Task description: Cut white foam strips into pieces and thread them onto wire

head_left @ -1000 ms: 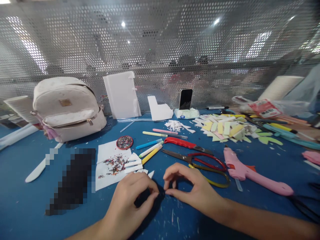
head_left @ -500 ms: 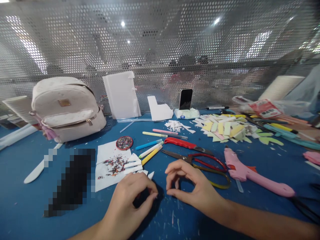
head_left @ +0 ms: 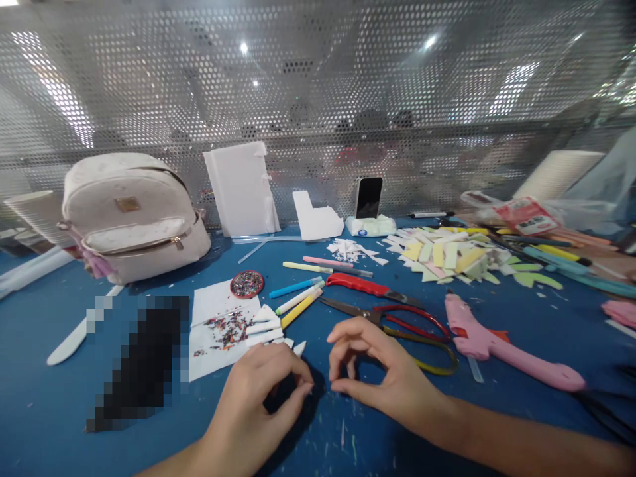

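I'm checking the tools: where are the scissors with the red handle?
The scissors lie right of centre in the head view, on the table just beyond the right hand, left of the pink glue gun.

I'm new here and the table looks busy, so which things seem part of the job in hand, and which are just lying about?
Likely part of it, close to the left hand and right hand:
white strips
white sheet
coloured bits
scissors

Probably just lying about, farther off:
backpack
phone
stacked cups

Craft workspace: blue table (head_left: 54,411), scissors (head_left: 376,315), pink glue gun (head_left: 511,353), markers (head_left: 295,287), paper scraps (head_left: 447,255).
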Motion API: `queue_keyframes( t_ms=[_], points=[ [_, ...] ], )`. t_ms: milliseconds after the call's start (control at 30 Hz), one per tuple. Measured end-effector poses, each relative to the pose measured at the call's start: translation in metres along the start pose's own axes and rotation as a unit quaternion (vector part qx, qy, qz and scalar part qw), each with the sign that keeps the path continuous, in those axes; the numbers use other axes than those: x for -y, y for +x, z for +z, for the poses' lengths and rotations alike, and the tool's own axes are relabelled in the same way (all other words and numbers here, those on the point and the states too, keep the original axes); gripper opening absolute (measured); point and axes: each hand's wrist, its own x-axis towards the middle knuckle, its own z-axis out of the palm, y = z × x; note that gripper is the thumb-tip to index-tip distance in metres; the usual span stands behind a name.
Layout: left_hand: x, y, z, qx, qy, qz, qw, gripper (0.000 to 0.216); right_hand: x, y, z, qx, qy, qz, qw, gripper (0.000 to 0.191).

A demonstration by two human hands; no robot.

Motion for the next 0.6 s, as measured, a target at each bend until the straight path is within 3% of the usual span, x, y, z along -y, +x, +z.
queue_keyframes(
  t_ms=[433,600],
  points=[
    [0.0000,0.0011,-0.0009,-0.003,0.000,0.013,1.000,0.018,0.0031,0.0033,0.0010,-0.009,0.012,0.041,0.999,0.025],
    [0.0006,0.0007,-0.0005,0.000,0.003,0.005,1.000,0.018,0.0002,0.0026,-0.0014,-0.003,0.000,0.026,1.000,0.017]
  ],
)
